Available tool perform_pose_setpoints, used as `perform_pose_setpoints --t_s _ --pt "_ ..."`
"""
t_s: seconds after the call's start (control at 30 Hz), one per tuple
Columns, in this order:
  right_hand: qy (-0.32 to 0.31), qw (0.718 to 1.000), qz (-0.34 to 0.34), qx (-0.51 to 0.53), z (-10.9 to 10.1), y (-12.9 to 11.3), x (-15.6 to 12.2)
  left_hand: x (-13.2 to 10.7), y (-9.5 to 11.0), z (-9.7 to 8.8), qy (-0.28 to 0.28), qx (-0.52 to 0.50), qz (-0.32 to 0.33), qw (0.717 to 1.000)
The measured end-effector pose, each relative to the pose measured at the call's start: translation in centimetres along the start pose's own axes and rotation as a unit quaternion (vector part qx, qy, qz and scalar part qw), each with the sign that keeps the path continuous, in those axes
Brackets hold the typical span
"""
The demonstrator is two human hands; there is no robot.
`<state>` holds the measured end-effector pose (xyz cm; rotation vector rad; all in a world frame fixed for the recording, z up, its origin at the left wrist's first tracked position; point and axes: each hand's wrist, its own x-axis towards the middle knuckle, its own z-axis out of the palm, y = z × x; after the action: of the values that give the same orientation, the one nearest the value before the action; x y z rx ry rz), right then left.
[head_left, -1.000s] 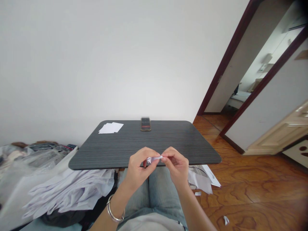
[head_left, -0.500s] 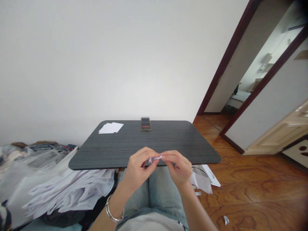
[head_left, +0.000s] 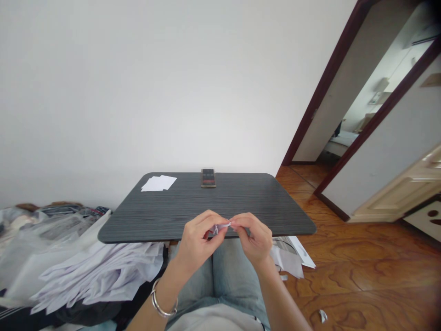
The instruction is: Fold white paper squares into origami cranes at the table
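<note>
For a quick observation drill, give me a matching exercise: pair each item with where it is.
Items:
1. small folded paper
2. silver bangle
3. white paper sheets
4. phone

Places:
A. far left of the dark table
B. middle of that table's far edge
C. pinched between the left hand and right hand
D. around the left forearm

Pairs: 1-C; 2-D; 3-A; 4-B

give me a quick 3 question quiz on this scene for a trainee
1. True or false: the metal bangle is on the right wrist.
2. What do the left hand and right hand pinch between them?
3. What lies on the dark table to the left of the phone?
A) loose white paper sheets
B) a mug
C) scissors

Key: 1 false; 2 a small folded piece of white paper; 3 A
</note>
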<state>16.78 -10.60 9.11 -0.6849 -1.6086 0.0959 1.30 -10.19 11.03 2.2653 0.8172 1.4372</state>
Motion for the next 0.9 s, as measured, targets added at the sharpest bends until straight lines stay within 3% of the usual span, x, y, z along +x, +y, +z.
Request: perform_pose_setpoints --t_s 0.37,0.53,0.73,0.9 --pt "0.009 0.973 0.165 0.161 0.6 0.3 -0.8 0.1 0.1 0.1 0.004 -0.020 -0.003 1.000" --pt "-0.005 0.957 0.207 0.204 0.5 0.0 -0.4 0.0 0.2 0.1 0.007 -0.019 -0.002 1.000" --pt "0.019 0.922 0.269 0.277 1.0 -0.4 -0.4 0.0 0.1 0.1 0.009 -0.019 -0.005 1.000" --pt "0.022 0.908 0.286 0.306 1.2 -0.2 -0.4 0.0 -0.1 0.1 0.010 -0.023 0.000 1.000"
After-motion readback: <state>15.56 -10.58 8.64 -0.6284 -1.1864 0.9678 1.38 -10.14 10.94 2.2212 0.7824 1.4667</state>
